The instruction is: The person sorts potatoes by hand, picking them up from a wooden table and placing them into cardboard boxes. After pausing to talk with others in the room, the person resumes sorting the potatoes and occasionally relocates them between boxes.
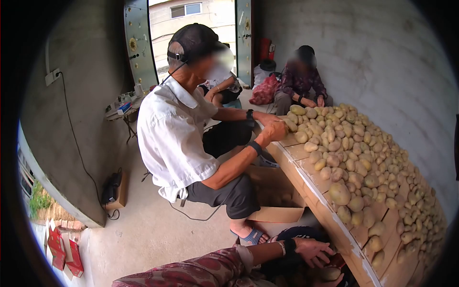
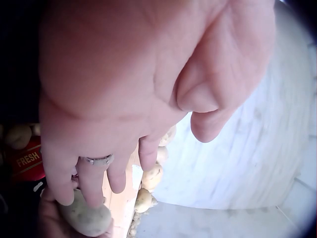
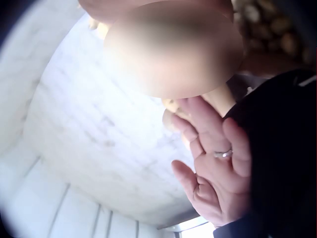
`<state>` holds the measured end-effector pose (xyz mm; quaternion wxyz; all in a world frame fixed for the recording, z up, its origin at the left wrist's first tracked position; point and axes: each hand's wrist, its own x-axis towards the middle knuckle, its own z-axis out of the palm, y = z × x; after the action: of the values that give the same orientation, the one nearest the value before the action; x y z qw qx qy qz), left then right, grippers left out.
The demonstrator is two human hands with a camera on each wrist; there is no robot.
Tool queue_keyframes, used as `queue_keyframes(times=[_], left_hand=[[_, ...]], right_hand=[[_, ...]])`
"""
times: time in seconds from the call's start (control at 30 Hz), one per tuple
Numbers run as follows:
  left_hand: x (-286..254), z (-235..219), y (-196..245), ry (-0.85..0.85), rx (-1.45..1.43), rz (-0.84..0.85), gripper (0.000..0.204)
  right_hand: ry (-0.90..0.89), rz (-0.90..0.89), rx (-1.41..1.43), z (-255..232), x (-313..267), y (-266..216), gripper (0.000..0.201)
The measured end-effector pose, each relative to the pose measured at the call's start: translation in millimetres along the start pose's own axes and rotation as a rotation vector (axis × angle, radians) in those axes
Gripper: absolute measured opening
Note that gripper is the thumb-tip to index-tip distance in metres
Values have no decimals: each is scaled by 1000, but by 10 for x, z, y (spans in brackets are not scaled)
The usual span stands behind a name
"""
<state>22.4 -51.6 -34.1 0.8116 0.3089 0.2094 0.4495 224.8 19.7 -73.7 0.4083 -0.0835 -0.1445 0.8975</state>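
Observation:
My left hand (image 1: 313, 251) is held out near the table's front edge, its fingers loosely spread, nothing in its grasp. A ring shows on that left hand (image 2: 129, 84) in its wrist view, palm facing the camera. Below its fingertips, a greenish potato (image 2: 86, 218) sits in my right hand (image 2: 49, 213). From the right wrist camera the same potato (image 3: 173, 64) looms large and blurred, with the right fingers behind it. The right hand (image 1: 334, 282) is mostly cut off at the head view's lower edge.
Potatoes (image 1: 356, 165) lie heaped on a wooden table (image 1: 306, 182). A person in a white shirt (image 1: 174, 134) sits across the corner, hands at the pile; two others sit farther back. An open cardboard box (image 1: 277, 215) stands under the table. Red boxes (image 1: 64, 251) lie at far left.

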Motion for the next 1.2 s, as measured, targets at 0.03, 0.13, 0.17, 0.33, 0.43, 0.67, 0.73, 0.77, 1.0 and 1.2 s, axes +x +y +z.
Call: queue_keyframes(times=[0.03, 0.13, 0.17, 0.33, 0.43, 0.67, 0.73, 0.77, 1.0, 1.2], left_hand=[[-33, 14, 29, -4, 0, -3, 74], [-37, 109, 14, 55, -31, -27, 69], [-63, 160, 56, 62, -52, -32, 70], [-68, 173, 173, 118, -75, -74, 59], [-78, 111, 174, 79, -14, -53, 54], [-22, 131, 186, 106, -44, -14, 51], [-95, 156, 270, 116, -13, -42, 54], [-121, 200, 286, 117, 37, -27, 56], [-91, 278, 308, 45, 65, 23, 60], [-56, 238, 255, 129, 31, 97, 46]], right_hand=[[275, -185, -196, 274, -31, -11, 49], [-3, -284, -208, 419, 97, -41, 32], [21, -365, -483, 682, 87, 14, 30], [-92, -445, -896, 1056, 32, 240, 33], [-27, -378, -801, 829, 20, 198, 26], [187, -468, -963, 210, 24, -416, 16], [265, -698, -1142, 294, 155, -829, 21], [293, -795, -1213, 297, 269, -1019, 28], [394, -646, -1959, -257, 1308, -1929, 65], [549, -655, -1885, 13, 1160, -1669, 54]])
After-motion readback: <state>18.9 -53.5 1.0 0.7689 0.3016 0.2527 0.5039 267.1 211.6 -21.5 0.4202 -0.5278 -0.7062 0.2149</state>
